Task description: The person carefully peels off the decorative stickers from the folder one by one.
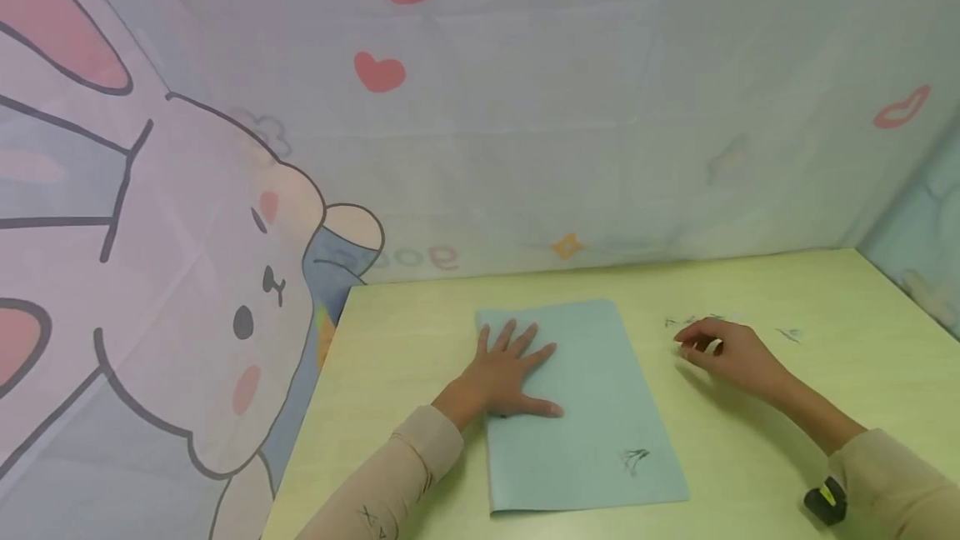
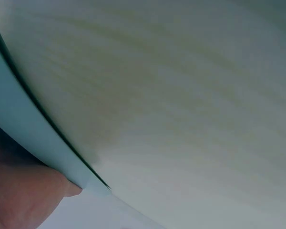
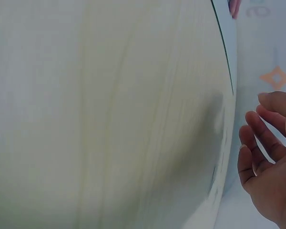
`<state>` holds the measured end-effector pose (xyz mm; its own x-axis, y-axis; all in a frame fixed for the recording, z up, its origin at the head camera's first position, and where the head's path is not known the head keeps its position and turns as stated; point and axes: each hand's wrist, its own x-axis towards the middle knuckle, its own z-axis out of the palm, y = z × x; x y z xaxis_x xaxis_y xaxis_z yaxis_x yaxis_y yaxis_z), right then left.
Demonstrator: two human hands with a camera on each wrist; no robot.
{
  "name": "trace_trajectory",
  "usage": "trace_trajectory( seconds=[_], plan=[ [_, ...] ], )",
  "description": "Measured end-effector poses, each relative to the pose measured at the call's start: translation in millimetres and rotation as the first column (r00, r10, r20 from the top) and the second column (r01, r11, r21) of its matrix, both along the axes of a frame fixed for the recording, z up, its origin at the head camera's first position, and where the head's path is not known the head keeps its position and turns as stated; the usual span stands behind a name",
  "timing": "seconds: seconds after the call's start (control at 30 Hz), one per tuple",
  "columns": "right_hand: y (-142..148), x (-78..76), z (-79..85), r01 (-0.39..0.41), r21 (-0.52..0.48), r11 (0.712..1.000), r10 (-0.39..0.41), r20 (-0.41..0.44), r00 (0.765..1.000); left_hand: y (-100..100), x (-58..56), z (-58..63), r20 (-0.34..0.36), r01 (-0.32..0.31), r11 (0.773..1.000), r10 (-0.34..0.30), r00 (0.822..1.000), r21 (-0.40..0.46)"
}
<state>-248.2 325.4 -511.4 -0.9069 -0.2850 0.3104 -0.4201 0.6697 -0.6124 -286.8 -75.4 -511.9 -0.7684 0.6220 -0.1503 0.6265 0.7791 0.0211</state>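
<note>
A pale blue-green sheet of paper [image 1: 585,382], which looks folded along its left edge, lies on the table. My left hand [image 1: 506,377] rests flat on its left part, fingers spread; the left wrist view catches the thumb [image 2: 33,193] over the paper. A thin dark sprig [image 1: 635,461] lies near the paper's lower right corner. To the right of the paper my right hand [image 1: 731,352] bends its fingers towards the thumb, beside several small sprigs [image 1: 690,321]. A tiny pale speck shows at its fingertips; I cannot tell whether they pinch it.
Another small sprig [image 1: 789,334] lies on the yellow-green table [image 1: 862,390] to the right. A small black object with a yellow mark [image 1: 827,500] sits beside the right sleeve. Printed cloth [image 1: 525,123] hangs behind the table and along its left side.
</note>
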Motion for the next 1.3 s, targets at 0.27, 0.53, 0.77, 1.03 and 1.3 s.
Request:
trace_trajectory(
  seconds=[0.27,0.53,0.77,1.03,1.3],
  plan=[
    [-33,12.5,6.8,-0.152,-0.053,0.987,0.152,-0.016,0.988,-1,-1.2,2.6,0.012,-0.01,1.0,0.011,1.0,-0.01],
    [-57,28.6,7.6,-0.283,-0.007,0.959,0.283,0.042,0.958,-5,-7.1,2.1,0.025,-0.048,0.999,0.048,0.999,-0.009],
    [-70,43.7,0.4,-0.434,0.023,0.9,0.433,0.053,0.9,-5,-6.9,-0.4,0.016,-0.043,0.999,0.043,0.999,-0.002],
    [-80,52.9,-5.8,-0.478,0.074,0.875,0.479,0.012,0.878,-5,-7.4,-2.4,0.018,-0.04,0.999,0.04,0.999,-0.012],
    [-85,55.6,-8.6,-0.491,0.095,0.866,0.492,0.02,0.87,-5,-9.4,-4.6,-0.003,-0.035,0.999,0.035,0.999,-0.02]
  ],
)
